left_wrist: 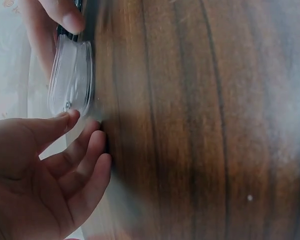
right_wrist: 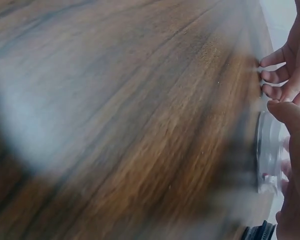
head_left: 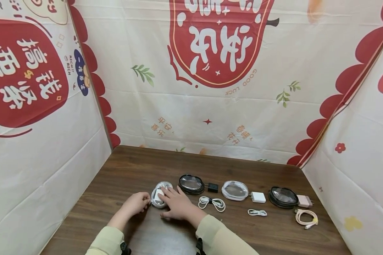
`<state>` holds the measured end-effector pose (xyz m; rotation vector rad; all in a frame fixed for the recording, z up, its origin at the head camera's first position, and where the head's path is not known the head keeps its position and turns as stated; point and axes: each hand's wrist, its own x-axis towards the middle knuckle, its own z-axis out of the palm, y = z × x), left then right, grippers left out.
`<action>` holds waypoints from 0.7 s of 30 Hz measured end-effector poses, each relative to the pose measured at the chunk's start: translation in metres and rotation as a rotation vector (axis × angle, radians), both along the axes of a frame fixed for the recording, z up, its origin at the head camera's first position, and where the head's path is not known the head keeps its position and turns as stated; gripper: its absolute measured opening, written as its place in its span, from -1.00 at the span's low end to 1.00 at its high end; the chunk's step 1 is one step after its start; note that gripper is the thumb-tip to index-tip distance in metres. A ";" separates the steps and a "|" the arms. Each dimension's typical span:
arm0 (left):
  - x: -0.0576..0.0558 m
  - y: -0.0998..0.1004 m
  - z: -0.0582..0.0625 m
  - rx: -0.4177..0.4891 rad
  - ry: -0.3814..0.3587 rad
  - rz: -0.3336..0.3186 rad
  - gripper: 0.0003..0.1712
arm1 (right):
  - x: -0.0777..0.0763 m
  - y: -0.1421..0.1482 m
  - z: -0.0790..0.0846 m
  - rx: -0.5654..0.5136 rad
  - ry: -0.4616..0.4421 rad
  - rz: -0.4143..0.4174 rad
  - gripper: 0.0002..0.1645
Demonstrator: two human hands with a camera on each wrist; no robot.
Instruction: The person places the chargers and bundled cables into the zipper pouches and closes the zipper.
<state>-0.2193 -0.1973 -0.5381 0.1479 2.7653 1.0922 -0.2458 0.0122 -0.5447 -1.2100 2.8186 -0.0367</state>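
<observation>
In the head view a clear round case lies on the table with a white charger showing through it. My left hand is at its left edge, fingers curled. The left wrist view shows its thumb and forefinger pinching at a small metal pull on the rim of the case. My right hand lies over the right part of the case, fingers extended on its top and thumb spread toward me. From the right wrist, the clear case stands out beneath these fingers.
To the right lie black round cases, another clear case, and black, white and pink chargers. In front are white cables and a pink cable. Printed cloth walls the table.
</observation>
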 end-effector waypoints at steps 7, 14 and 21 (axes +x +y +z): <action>-0.002 -0.005 0.003 -0.016 0.009 0.012 -0.79 | 0.010 0.008 0.005 0.024 -0.012 0.029 -0.14; -0.010 -0.005 0.006 -0.085 0.046 -0.001 -0.83 | 0.013 0.013 0.008 0.015 0.035 0.084 -0.14; -0.023 -0.005 0.003 -0.158 0.040 0.012 -0.83 | 0.002 0.007 0.007 0.049 0.043 0.079 -0.07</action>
